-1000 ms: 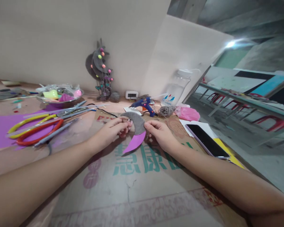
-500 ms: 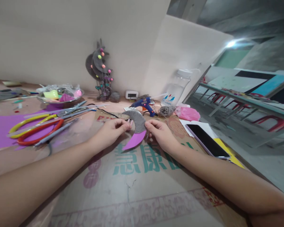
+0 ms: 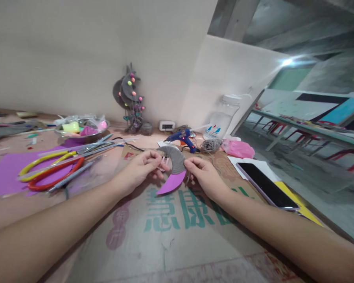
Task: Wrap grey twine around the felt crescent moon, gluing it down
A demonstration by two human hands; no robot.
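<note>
A crescent cut-out (image 3: 177,159) is held up over the cardboard. Grey yarn is wound closely round its upper part, and its lower tip is bare purple. My right hand (image 3: 199,171) pinches its outer right edge between thumb and fingers; a bit of yarn seems to hang below those fingertips. My left hand (image 3: 147,167) is at the inner curve, thumb pressed to the curled index finger and the other fingers looser. What that pinch holds, if anything, is too small to make out. Behind the crescent lie a blue glue gun (image 3: 183,138) and a grey yarn ball (image 3: 211,145).
Printed cardboard (image 3: 141,251) covers the worktop. Scissors with yellow and red handles (image 3: 57,175) lie left on purple sheets (image 3: 2,173). A metal bowl (image 3: 88,138), decorated grey crescents (image 3: 128,94), a small clock (image 3: 166,125), a bottle (image 3: 221,118) and a phone (image 3: 265,184) stand or lie around.
My left fingers have loosened and spread a little at the crescent's inner curve. My right hand keeps its pinch. The whole view has shifted, so everything sits slightly lower and further right.
</note>
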